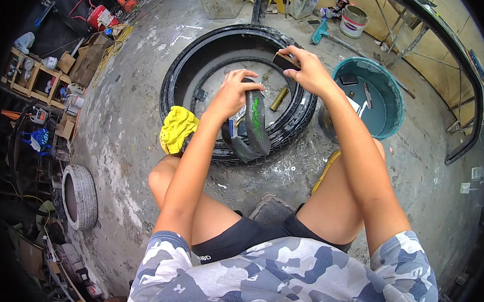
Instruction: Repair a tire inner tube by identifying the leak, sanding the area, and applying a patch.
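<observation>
– What lay on the floor (129, 118)?
– A tyre (176, 74), with a teal bucket (399, 107) beside it.
– And the rubber (257, 122)?
– Over the tyre's near side. The left hand (230, 97) touched its top; I couldn't tell whether it gripped.
– The right hand (311, 71)?
– Grasping a dark block (284, 61) above the tyre's far right side.

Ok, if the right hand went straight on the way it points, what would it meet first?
Likely the far rim of the black tire, ahead and to the left of the right hand; depth is unclear, so it might pass above.
</observation>
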